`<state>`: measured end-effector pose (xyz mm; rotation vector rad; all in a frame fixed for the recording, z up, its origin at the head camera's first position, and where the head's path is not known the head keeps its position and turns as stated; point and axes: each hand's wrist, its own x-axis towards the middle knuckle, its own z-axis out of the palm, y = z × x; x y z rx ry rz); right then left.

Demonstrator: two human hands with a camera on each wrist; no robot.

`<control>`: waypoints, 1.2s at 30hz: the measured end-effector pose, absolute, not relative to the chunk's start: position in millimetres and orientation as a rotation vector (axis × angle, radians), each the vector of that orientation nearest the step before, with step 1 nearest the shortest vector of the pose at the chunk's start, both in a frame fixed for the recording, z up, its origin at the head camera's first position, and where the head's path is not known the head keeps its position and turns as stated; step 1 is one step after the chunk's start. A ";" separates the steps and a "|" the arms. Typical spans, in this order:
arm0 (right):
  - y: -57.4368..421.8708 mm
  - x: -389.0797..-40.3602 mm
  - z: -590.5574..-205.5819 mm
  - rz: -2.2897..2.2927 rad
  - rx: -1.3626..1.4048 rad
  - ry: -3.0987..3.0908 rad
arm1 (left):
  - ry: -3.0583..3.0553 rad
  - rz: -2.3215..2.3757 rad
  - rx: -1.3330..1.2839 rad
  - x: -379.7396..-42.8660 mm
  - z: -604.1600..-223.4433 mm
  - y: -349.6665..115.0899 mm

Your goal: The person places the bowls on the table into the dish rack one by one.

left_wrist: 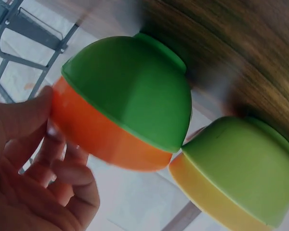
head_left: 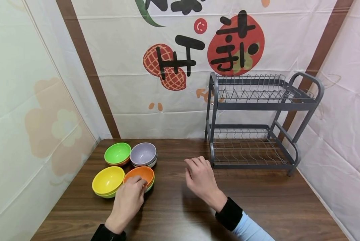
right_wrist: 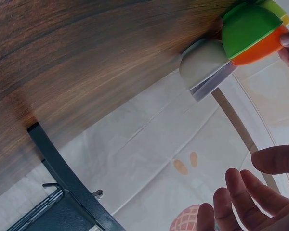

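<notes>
My left hand (head_left: 129,197) is at the near right stack, thumb and fingers pinching the rim of the orange bowl (left_wrist: 111,137). This bowl sits nested in a green bowl (left_wrist: 135,86), which stands on the table. Just left is a yellow bowl (head_left: 108,180) in a light green bowl (left_wrist: 245,168). Behind them are a bright green bowl (head_left: 117,153) stacked on an orange one, and a purple bowl (head_left: 143,153) on a whitish bowl (right_wrist: 202,67). My right hand (head_left: 201,179) hovers above the table in front of the rack's left side, fingers loosely bent and holding nothing.
A dark grey two-tier dish rack (head_left: 252,166) with wire shelves stands at the back right of the brown wooden table (head_left: 173,211). Printed white cloth (head_left: 180,124) hangs behind the table and along both sides.
</notes>
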<state>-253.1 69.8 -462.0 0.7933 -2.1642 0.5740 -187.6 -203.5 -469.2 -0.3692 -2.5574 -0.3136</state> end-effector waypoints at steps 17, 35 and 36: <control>76.4 -248.6 -458.0 0.631 0.846 -2.138 | -2.288 -0.371 -0.504 -192.9 -451.7 -178.9; 91.8 -233.6 -453.6 0.670 0.904 -2.113 | -2.133 -0.323 -0.803 -221.2 -441.2 -116.1; 93.5 -233.4 -454.3 0.669 0.903 -2.115 | -2.127 -0.319 -0.812 -222.7 -440.5 -112.4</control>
